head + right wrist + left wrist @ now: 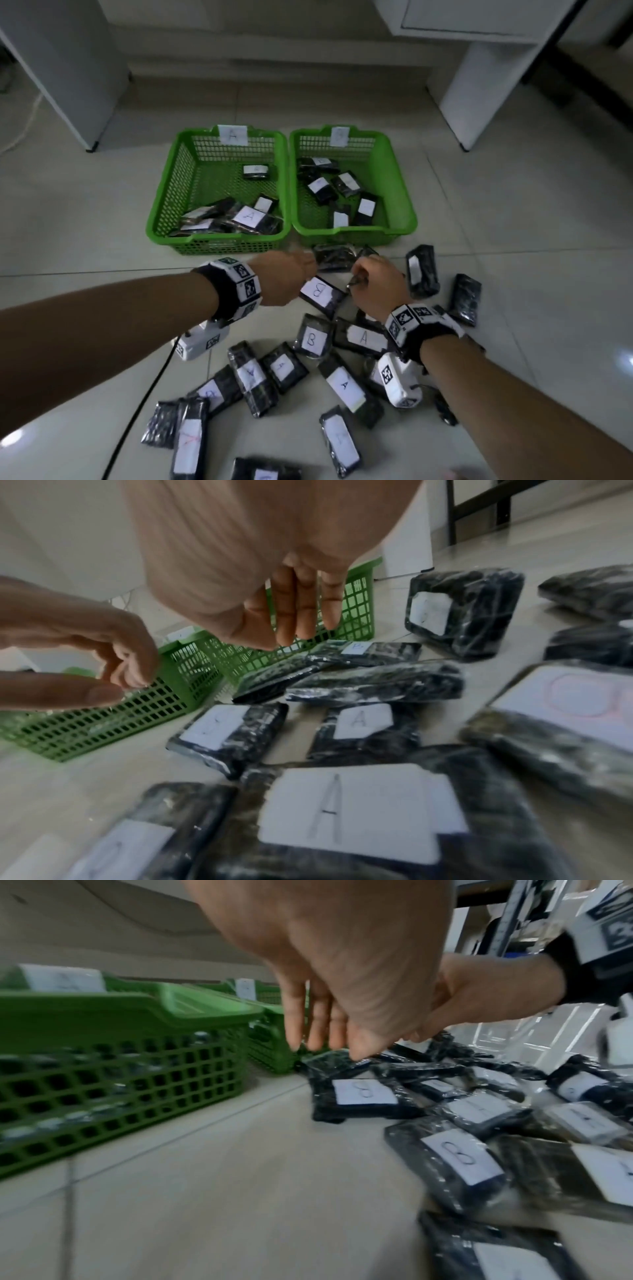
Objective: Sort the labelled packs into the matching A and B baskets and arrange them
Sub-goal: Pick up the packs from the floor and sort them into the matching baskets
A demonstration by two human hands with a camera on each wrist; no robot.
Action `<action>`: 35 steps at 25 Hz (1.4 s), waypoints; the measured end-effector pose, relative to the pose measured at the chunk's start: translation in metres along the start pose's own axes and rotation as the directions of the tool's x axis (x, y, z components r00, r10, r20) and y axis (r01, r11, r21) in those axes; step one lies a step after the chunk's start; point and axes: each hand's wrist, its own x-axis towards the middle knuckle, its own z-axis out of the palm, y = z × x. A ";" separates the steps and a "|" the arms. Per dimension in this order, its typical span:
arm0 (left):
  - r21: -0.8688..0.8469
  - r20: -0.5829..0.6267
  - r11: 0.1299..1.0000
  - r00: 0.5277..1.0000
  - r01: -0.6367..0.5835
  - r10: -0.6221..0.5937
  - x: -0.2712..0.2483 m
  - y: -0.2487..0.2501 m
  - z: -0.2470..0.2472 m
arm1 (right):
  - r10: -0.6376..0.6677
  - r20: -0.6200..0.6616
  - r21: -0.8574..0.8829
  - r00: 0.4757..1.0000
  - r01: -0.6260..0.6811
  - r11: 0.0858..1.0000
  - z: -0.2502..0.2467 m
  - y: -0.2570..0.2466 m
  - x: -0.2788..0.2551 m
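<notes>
Two green baskets stand side by side on the floor: basket A (174, 192) on the left and basket B (387, 178) on the right, each with several black labelled packs inside. Just in front of basket B lies a black pack (334, 257) with no label showing. My left hand (308, 261) hovers at its left end, fingers straight and pointing down (325, 1047), holding nothing. My right hand (358, 274) hangs over its right end, fingers also straight (294, 634) and empty. A pack marked B (320, 291) lies below, between both wrists.
Several more packs marked A or B lie scattered over the floor (102, 212) toward me, some overlapping. A black cable (154, 377) runs along the floor under my left arm. White furniture stands at back left (68, 68) and back right (479, 85).
</notes>
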 end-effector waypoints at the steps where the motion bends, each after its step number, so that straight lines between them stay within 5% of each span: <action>1: 0.008 0.082 1.000 0.996 0.029 -0.030 0.008 0.008 0.004 | 0.017 0.025 -0.013 1.000 -0.017 1.000 -0.001 0.006 -0.004; 7: 0.088 0.228 0.993 0.969 0.075 -0.093 0.036 0.023 0.027 | 0.130 -0.033 0.036 0.991 -0.129 0.991 -0.013 0.035 -0.004; 12: 0.025 0.198 0.992 0.973 0.120 -0.123 0.036 0.018 0.040 | 0.097 0.014 0.082 0.995 -0.098 0.992 -0.007 0.040 -0.009; 18: -0.199 0.104 0.949 0.968 0.245 -0.228 0.009 0.004 0.029 | 0.056 0.116 -0.226 0.992 -0.029 0.974 0.003 0.034 -0.007; 22: -0.246 0.010 0.940 0.970 0.237 -0.242 -0.010 -0.001 0.025 | 0.181 0.001 0.072 0.983 -0.181 0.981 0.003 0.040 0.002; 26: -0.261 -0.147 0.936 0.948 0.238 -0.282 -0.017 -0.004 0.012 | 0.203 0.100 0.261 0.974 -0.222 0.939 -0.018 0.032 0.010; 31: -0.452 -0.330 0.844 0.826 0.287 -0.457 -0.006 -0.017 -0.013 | 0.240 0.007 0.550 0.971 -0.204 0.810 -0.038 0.012 0.022; 35: -0.511 -0.409 0.802 0.734 0.308 -0.542 0.015 -0.046 -0.028 | 0.392 0.045 0.741 0.919 -0.294 0.604 -0.051 -0.003 0.037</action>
